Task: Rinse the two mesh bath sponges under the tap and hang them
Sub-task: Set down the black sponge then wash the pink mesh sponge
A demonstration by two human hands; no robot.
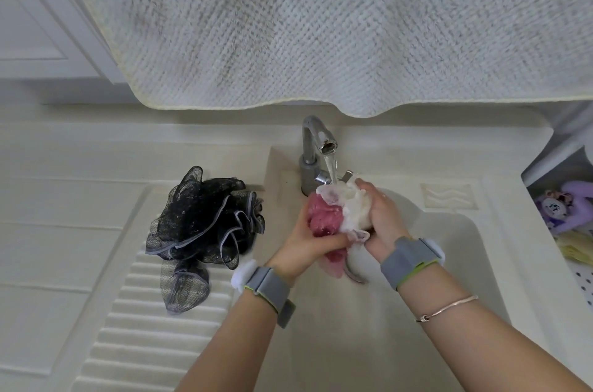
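Both your hands squeeze the pink-and-white sponge over the sink; left hand curls round its pink side, right hand wraps the white side; tap runs water onto it; black sponge lies on the ribbed drainboard, left of the sink.

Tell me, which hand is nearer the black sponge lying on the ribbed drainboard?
Left. The left hand grips the pink and white sponge just beside the black sponge, not touching it. The right hand holds the same sponge from its far side.
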